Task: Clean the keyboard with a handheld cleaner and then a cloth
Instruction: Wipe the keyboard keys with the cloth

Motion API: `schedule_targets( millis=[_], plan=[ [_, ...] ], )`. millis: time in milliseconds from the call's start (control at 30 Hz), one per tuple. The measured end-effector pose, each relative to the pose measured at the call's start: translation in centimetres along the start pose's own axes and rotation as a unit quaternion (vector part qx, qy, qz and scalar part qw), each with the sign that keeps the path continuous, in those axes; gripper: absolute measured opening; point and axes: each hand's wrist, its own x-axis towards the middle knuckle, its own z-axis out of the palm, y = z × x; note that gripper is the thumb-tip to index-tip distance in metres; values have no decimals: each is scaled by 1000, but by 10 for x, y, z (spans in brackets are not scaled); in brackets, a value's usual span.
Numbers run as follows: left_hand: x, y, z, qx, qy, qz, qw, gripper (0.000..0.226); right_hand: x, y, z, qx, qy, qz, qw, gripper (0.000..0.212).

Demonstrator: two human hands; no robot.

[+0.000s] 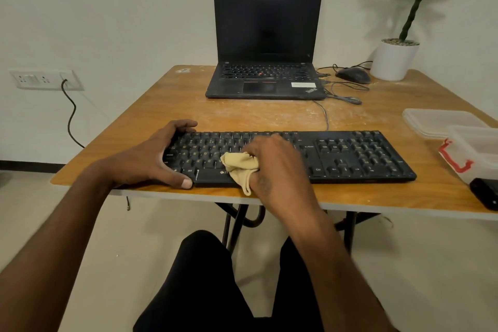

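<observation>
A black full-size keyboard (350, 156) lies along the near edge of the wooden table (175, 105). My left hand (153, 155) grips its left end, fingers curled over the far edge and thumb on the near edge. My right hand (272, 164) holds a crumpled beige cloth (239, 166) and presses it on the keys in the middle of the keyboard, above the space bar. The hand covers part of the cloth. A black object (485, 191), possibly the handheld cleaner, lies at the table's right edge, partly cut off.
An open black laptop (265, 43) stands at the back centre with a mouse (353, 75) and cables to its right. A potted plant (394, 59) stands at the back right. Clear plastic containers (442, 121) sit on the right. Pale dust smears mark the table.
</observation>
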Motion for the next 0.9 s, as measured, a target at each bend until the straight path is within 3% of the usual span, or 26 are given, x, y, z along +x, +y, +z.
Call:
schedule_targets(
  millis=[200, 367, 600, 900],
  plan=[
    [-1, 0, 0, 4, 1, 0, 1000, 121, -5, 34, -36, 16, -32, 72, 997, 36],
    [-1, 1, 1, 5, -1, 0, 1000, 121, -8, 36, -44, -10, -25, 96, 995, 41],
    [1, 0, 0, 5, -2, -5, 1000, 121, -8, 0, -14, -15, -34, -3, 999, 32],
    [-1, 2, 1, 9, 0, -7, 1000, 122, -11, 54, -53, -52, 24, 139, 989, 41]
  ],
)
